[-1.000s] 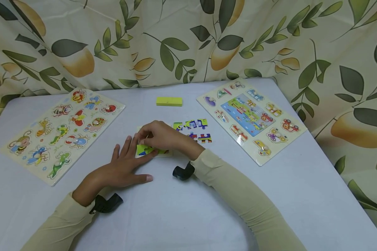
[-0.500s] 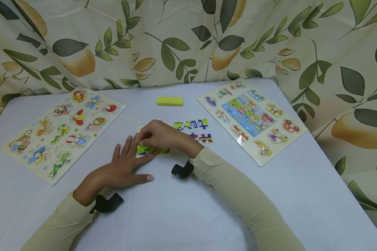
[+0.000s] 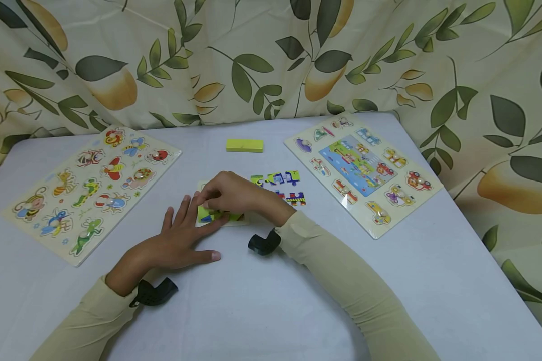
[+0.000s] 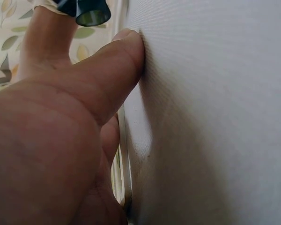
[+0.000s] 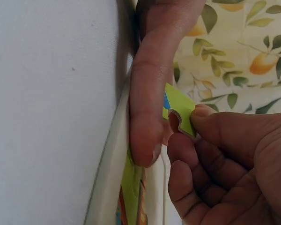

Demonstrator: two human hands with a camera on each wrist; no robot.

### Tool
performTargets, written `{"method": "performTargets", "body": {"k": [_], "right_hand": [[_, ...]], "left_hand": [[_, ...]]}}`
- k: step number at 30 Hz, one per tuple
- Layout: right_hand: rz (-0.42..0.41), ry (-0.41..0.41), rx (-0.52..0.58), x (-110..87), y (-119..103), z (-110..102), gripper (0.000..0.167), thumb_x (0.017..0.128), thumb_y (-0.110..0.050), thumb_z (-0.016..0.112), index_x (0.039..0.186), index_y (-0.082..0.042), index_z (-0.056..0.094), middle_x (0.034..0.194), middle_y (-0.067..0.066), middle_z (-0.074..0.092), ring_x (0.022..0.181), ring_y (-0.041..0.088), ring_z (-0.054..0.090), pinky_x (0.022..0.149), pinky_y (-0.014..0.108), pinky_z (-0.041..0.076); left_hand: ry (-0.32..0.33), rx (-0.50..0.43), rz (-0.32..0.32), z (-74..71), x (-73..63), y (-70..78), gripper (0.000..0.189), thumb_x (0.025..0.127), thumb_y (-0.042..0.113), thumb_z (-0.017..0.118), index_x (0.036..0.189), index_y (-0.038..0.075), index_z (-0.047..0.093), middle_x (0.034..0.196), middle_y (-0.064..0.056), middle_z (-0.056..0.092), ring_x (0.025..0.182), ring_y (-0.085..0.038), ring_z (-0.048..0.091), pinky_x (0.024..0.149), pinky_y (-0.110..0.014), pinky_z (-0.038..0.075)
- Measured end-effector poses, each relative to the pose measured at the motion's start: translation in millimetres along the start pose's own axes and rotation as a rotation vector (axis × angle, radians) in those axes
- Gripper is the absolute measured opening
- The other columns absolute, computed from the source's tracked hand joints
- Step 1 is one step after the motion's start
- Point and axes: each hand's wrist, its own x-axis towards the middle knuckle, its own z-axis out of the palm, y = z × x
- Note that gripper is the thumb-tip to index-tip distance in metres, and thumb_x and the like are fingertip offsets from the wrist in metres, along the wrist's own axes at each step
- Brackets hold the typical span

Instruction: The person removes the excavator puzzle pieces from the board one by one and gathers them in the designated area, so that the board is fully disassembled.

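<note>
A small puzzle board with a pale rim lies at the table's middle, green picture pieces showing in it. My left hand lies spread at the board's left, fingers straight. Its index finger reaches across the board and rests on it; the thumb is out to the side at the table cloth. Over the board's upper left, my right hand pinches a green puzzle piece between thumb and fingers. In the right wrist view this piece stands tilted up, a rounded notch in its edge. The right hand hides much of the board.
Loose puzzle pieces lie in two rows right of the board. A yellow block is behind. An insect peg board lies at left, a vehicle picture board at right. A leaf-print curtain hangs behind the table.
Very little differs. My right hand shifts slightly over the board, and a bit more of the green picture shows beneath it. The left hand stays in place.
</note>
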Motion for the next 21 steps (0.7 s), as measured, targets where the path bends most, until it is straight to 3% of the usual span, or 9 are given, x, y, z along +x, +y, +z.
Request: {"method": "performTargets", "body": {"k": [21], "right_hand": [[0.036, 0.071, 0.007, -18.0, 11.9, -18.7, 0.013, 0.095, -0.007, 0.063, 0.103, -0.008, 0.073, 0.097, -0.003, 0.07, 0.089, 0.011, 0.06, 0.083, 0.023, 0.047]], "left_hand": [[-0.023, 0.003, -0.026, -2.7, 0.3, 1.9, 0.082, 0.085, 0.061, 0.063, 0.153, 0.031, 0.03, 0.155, -0.024, -0.024, 0.139, -0.045, -0.025, 0.103, -0.067, -0.013]]}}
